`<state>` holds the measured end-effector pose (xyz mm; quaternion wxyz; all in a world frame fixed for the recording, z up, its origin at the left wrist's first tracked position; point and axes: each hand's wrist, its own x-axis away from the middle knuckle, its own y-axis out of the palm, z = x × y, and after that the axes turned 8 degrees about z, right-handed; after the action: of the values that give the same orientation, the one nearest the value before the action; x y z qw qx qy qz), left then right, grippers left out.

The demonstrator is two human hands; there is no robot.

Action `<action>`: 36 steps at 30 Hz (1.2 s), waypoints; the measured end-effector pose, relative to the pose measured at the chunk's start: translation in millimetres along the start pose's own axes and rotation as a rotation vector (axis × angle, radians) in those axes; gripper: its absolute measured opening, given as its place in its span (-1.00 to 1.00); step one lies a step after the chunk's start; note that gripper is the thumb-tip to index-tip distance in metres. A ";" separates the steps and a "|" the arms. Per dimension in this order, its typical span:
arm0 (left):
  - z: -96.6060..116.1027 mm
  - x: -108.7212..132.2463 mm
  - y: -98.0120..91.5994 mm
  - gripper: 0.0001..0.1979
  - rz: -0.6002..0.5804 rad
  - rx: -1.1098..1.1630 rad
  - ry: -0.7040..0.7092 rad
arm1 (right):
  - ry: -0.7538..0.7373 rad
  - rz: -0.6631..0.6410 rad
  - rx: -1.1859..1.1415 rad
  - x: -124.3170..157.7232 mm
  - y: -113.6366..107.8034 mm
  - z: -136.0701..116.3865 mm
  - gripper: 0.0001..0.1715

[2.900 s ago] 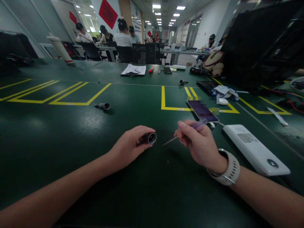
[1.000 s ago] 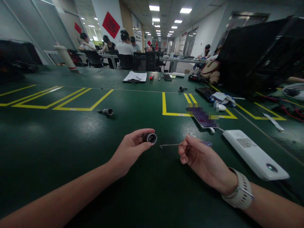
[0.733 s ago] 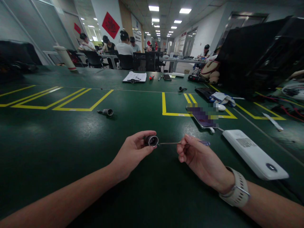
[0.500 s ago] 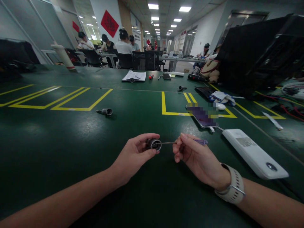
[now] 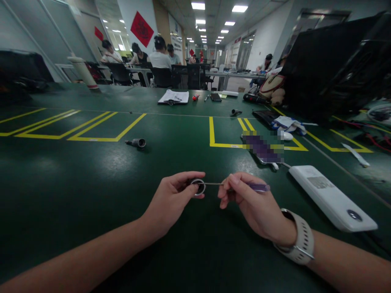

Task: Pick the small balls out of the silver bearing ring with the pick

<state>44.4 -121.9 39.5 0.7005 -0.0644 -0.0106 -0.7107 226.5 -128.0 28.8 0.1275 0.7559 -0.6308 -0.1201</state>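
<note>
My left hand (image 5: pixel 171 199) is closed around a dark cylindrical metal connector (image 5: pixel 203 187), its round open end turned to the right. The left thumb lies over the rim of that opening. In my right hand (image 5: pixel 247 199) is a thin screwdriver (image 5: pixel 259 187) with a see-through purple handle, gripped between thumb and fingers. Its shaft points left and the tip reaches the connector's opening; the tip itself is hidden. A similar connector (image 5: pixel 139 143) lies on the green table (image 5: pixel 91 195) beyond my left hand.
A white power bank (image 5: pixel 330 199) lies at the right, beside a phone (image 5: pixel 262 148) with a cable. Farther back are another connector (image 5: pixel 235 112), a clipboard (image 5: pixel 173 97) and a cloth (image 5: pixel 288 124). A large black monitor (image 5: pixel 332 73) stands at the right. Several people sit at distant tables.
The left thumb has moved up onto the connector's rim. My right hand has shifted slightly left with the screwdriver, closer to the connector. The view has shifted slightly.
</note>
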 end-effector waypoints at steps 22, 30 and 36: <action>-2.3 -1.6 -3.3 -0.64 0.007 0.042 0.029 | -0.499 -0.179 0.756 7.9 9.8 -13.5 -0.78; -5.3 -2.7 -2.8 -0.76 0.028 0.120 0.032 | -0.180 -0.126 0.421 2.0 -1.2 0.5 -0.74; -3.6 -2.9 -1.6 -0.74 0.033 0.095 0.034 | 0.033 -0.066 0.094 -3.5 -1.7 8.6 -0.78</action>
<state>42.5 -119.3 35.7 0.7143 -0.0193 -0.0313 -0.6989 224.5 -124.6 20.2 0.0983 0.7834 -0.6082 -0.0821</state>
